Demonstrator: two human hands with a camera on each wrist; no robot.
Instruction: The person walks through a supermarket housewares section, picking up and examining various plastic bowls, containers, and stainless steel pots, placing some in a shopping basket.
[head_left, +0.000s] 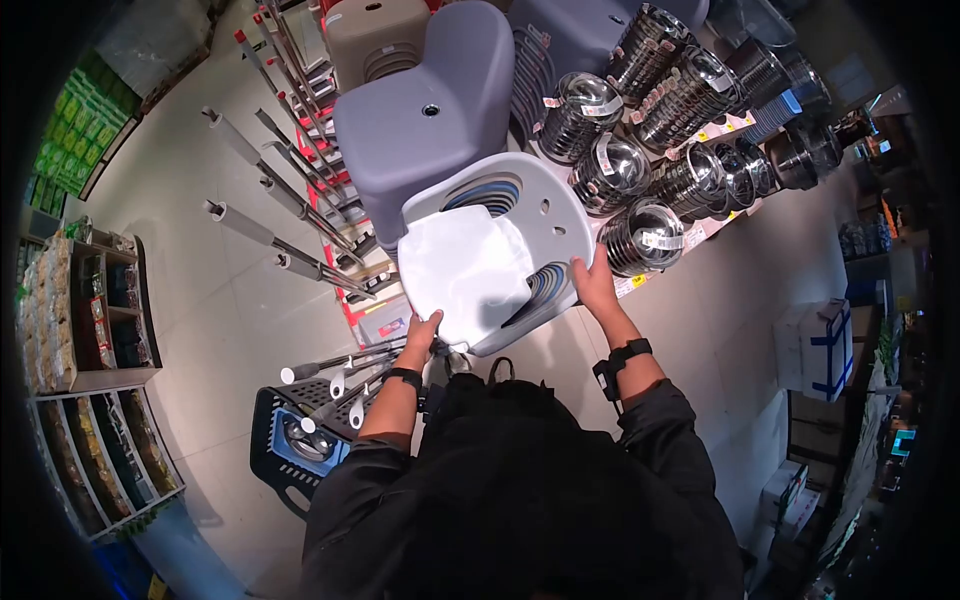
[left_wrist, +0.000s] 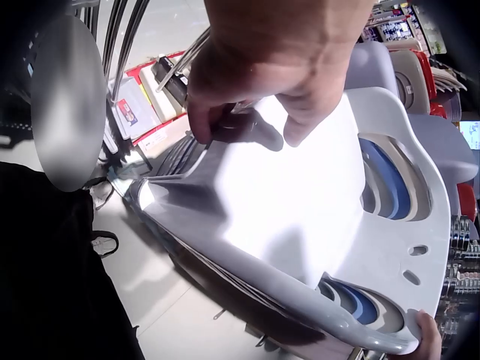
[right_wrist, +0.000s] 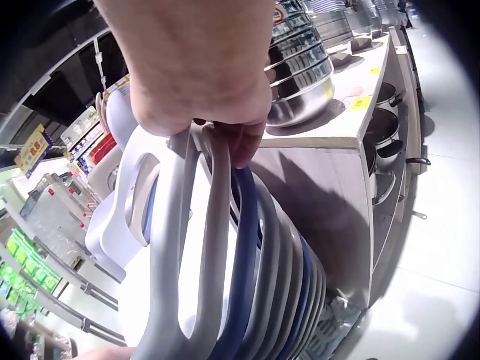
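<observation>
A light grey plastic chair [head_left: 560,200] with a glaring white seat tops a nested stack, and blue and beige chairs show through its side openings. My left hand [head_left: 420,335] grips the seat's near left edge, its thumb [left_wrist: 300,127] lying on top and fingers curling over the rim. At the other end, my right hand [head_left: 597,285] holds the top of the backrest. In the right wrist view its fingers [right_wrist: 244,142] hook over the rim, close to the blue chair's back [right_wrist: 244,247]; their tips are partly hidden.
Purple-grey chairs [head_left: 400,120] stand behind the stack. Steel pots [head_left: 640,240] crowd a shelf on the right, close to my right hand. Long-handled poles [head_left: 250,225] stick out at the left. A black basket [head_left: 262,440] sits by my left arm.
</observation>
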